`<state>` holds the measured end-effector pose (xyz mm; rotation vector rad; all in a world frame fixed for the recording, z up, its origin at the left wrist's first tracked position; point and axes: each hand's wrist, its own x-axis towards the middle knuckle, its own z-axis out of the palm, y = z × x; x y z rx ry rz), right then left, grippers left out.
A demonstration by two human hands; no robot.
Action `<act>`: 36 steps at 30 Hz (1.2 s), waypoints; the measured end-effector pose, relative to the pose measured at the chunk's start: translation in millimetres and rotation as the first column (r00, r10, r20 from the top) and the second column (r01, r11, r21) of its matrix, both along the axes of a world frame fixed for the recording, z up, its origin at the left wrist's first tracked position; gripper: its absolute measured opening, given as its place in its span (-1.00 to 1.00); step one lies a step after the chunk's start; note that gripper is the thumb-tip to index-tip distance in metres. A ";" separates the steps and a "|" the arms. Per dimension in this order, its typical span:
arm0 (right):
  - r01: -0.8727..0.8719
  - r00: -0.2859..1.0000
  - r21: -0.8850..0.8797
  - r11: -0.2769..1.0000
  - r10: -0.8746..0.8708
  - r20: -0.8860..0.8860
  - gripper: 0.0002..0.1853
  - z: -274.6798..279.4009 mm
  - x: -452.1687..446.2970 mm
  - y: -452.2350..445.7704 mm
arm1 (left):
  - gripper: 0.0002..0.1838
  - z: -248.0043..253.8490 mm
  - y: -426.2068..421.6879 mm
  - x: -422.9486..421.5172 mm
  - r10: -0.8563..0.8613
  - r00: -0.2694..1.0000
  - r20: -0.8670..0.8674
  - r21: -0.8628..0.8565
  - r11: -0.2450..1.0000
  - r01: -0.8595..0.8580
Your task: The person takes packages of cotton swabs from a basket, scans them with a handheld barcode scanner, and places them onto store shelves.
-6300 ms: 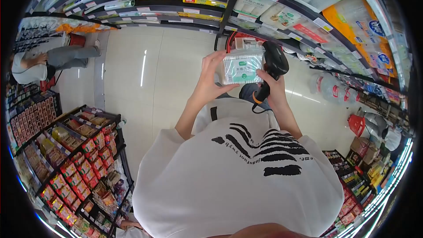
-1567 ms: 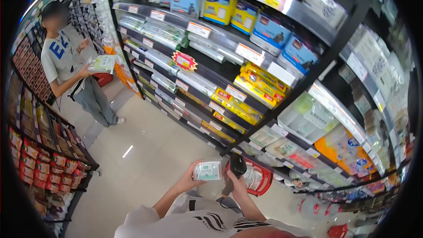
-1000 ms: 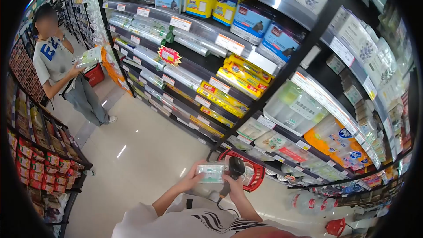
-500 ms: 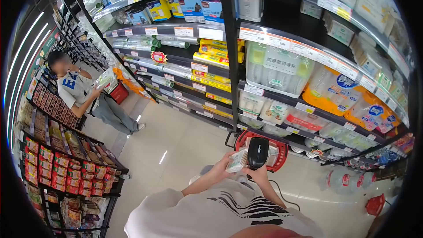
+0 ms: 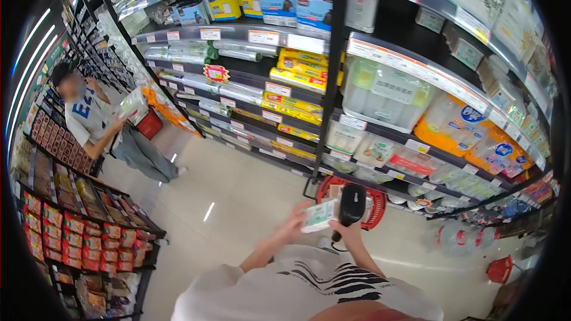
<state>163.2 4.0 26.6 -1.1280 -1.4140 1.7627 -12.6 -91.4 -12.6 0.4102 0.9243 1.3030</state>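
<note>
My left hand [image 5: 292,223] is closed on a white pack [image 5: 319,216] with a green-and-white label that faces up. My right hand [image 5: 350,234] grips a black barcode scanner [image 5: 352,203] by its lower part, and a cord hangs from it. Scanner and pack are side by side; whether they touch I cannot tell. Just past both hands a red shopping basket [image 5: 379,213] is partly covered by the scanner and the pack, and some light packs show inside it.
Ahead stands a tall shelf [image 5: 338,71] with bags, wrap rolls and cups. Red snack packs hang on a rack [image 5: 89,238] at left. Another person [image 5: 107,119] stands in the aisle holding a package. At right are large water bottles [image 5: 467,236] and a red object [image 5: 499,269].
My left hand has turned the pack so its labelled face shows more. The scanner has shifted slightly right and its handle now shows. The camera view has moved a little.
</note>
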 end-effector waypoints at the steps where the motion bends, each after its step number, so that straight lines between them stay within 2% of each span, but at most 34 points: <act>1: 0.034 0.993 0.040 0.999 -0.029 -0.111 -0.45 4.4 -19.3 -4.3 | -0.17 -1.6 -3.1 -20.5 0.012 0.988 -0.156 0.078 0.997 0.000; 2: 0.016 0.994 -0.059 0.998 -0.023 -0.106 -0.46 -8.0 -30.9 -6.9 | -0.17 -2.2 -10.8 -42.0 0.001 0.986 -0.170 0.075 0.997 0.012; 4: 0.003 0.991 -0.065 0.998 -0.011 -0.135 -0.45 -0.3 -64.6 -20.2 | 0.00 19.0 -33.3 -68.0 0.046 0.807 -0.589 0.195 0.977 0.087; 5: -0.023 0.999 0.037 0.999 0.024 -0.038 -0.44 1.7 -82.5 -24.0 | -0.02 18.0 -37.4 -82.6 0.086 0.769 -0.633 0.251 0.963 0.098; 6: -0.055 0.996 0.127 0.990 0.045 0.078 -0.44 3.9 -96.2 -31.9 | -0.02 13.0 -39.0 -98.6 0.075 0.792 -0.606 0.261 0.959 0.109; 7: -0.049 0.999 0.112 0.992 0.051 -0.017 -0.44 -0.2 -114.5 -40.3 | -0.03 6.0 -45.4 -114.3 -0.001 0.767 -0.642 0.204 0.964 0.173; 8: -0.034 0.999 0.098 0.995 0.034 -0.007 -0.45 1.7 -129.2 -48.9 | -0.03 1.6 -50.5 -127.6 -0.084 0.729 -0.679 0.147 0.958 0.247; 10: -0.003 1.000 -0.155 0.988 0.003 0.001 -0.44 9.9 -153.4 -62.4 | -0.07 0.5 -53.9 -148.6 -0.097 0.763 -0.639 0.166 0.951 0.260; 12: -0.003 1.000 -0.149 0.989 0.003 -0.004 -0.41 16.0 -166.8 -74.7 | -0.11 2.9 -59.8 -167.4 -0.155 0.726 -0.670 0.162 0.924 0.347; 13: 0.002 1.000 -0.161 0.987 -0.001 0.003 -0.41 18.8 -171.6 -82.9 | -0.13 18.8 -61.9 -171.7 -0.169 0.770 -0.615 0.152 0.933 0.326; 16: -0.078 0.996 0.085 0.993 0.081 -0.039 -0.37 33.2 -189.6 -87.9 | -0.13 16.9 -67.0 -177.7 -0.136 0.782 -0.608 0.172 0.939 0.297; 20: -0.052 0.998 0.098 0.994 0.054 -0.019 -0.36 34.1 -197.1 -88.9 | -0.12 17.7 -71.5 -181.6 -0.098 0.766 -0.635 0.192 0.941 0.279; 21: -0.074 0.997 0.133 0.988 0.073 0.016 -0.37 30.5 -197.0 -87.6 | -0.11 25.8 -70.4 -185.7 -0.101 0.683 -0.723 0.158 0.938 0.307; 22: -0.091 0.995 0.138 0.986 0.096 -0.032 -0.38 40.5 -201.9 -87.4 | -0.11 32.3 -70.0 -189.6 -0.110 0.590 -0.800 0.119 0.935 0.334; 24: -0.102 0.993 0.122 0.987 0.109 -0.054 -0.38 42.5 -206.0 -87.7 | -0.09 35.8 -68.4 -195.5 -0.112 0.562 -0.820 0.110 0.932 0.346; 27: -0.096 0.993 0.090 0.991 0.102 -0.063 -0.38 26.8 -202.7 -82.2 | -0.11 27.8 -60.5 -197.3 -0.150 0.727 -0.670 0.122 0.944 0.308; 28: -0.106 0.992 0.088 0.990 0.111 -0.061 -0.38 21.4 -200.0 -76.7 | -0.11 21.3 -56.5 -197.0 -0.144 0.730 -0.668 0.121 0.947 0.298; 29: -0.053 0.996 0.019 0.998 0.054 -0.067 -0.42 16.3 -194.8 -72.4 | -0.13 14.5 -54.7 -195.9 -0.137 0.910 -0.391 0.114 0.974 0.195; 30: -0.003 0.998 -0.054 0.999 -0.001 -0.068 -0.45 13.0 -189.1 -69.0 | -0.15 6.7 -53.9 -194.2 -0.089 0.993 -0.074 0.071 0.993 0.094; 31: 0.059 0.996 -0.030 0.998 -0.061 -0.070 -0.58 34.8 -193.7 -65.5 | -0.21 -3.1 -50.1 -193.9 -0.042 0.948 0.314 0.056 0.998 0.026; 32: 0.118 0.993 -0.023 0.993 -0.118 0.001 -0.60 26.6 -184.8 -60.5 | -0.23 -13.7 -43.2 -189.6 0.038 0.858 0.512 0.065 0.994 -0.083; 33: 0.213 0.977 -0.055 0.976 -0.214 -0.020 -0.55 8.3 -171.8 -58.4 | -0.24 -19.8 -45.0 -183.6 0.121 0.717 0.687 0.027 0.981 -0.192; 35: 0.201 0.969 -0.076 0.977 -0.210 -0.131 -0.48 13.0 -155.8 -52.0 | -0.12 -9.7 -36.5 -179.4 0.016 0.830 0.557 0.136 0.985 -0.110; 36: 0.158 0.973 -0.095 0.983 -0.171 -0.155 -0.43 16.1 -146.5 -47.7 | -0.14 16.1 -26.3 -172.8 -0.031 0.859 0.512 0.229 0.968 -0.102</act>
